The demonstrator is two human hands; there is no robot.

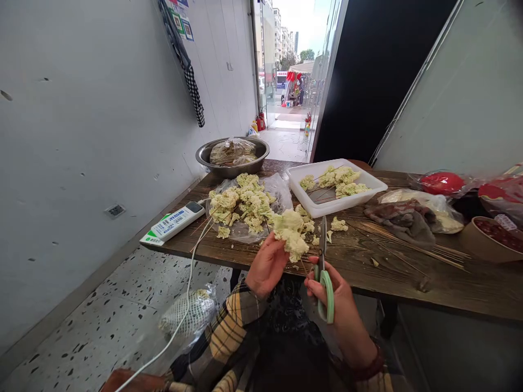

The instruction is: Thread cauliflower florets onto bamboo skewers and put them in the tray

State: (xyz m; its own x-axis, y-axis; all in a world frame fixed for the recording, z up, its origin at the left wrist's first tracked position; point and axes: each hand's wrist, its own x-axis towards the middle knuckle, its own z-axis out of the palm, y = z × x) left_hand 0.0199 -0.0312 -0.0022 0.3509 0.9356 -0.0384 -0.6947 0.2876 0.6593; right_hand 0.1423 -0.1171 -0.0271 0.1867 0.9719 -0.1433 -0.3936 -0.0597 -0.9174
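Head view: cauliflower (290, 234) just below frame centre, grasped in the left hand (267, 268)
Right hand (338, 302) clutches scissors (326, 294) and a thin stick (303, 266); blades (323, 239) pointing up so close could nick the cauliflower or other hand

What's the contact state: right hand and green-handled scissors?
Touching: the head view plainly shows the right hand gripping the lower part of the green-handled scissors.

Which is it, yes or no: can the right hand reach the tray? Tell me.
Probably yes: the tray lies ahead of the right hand, with just low cauliflower bits between. It holds scissors, though, so gripping may be awkward.
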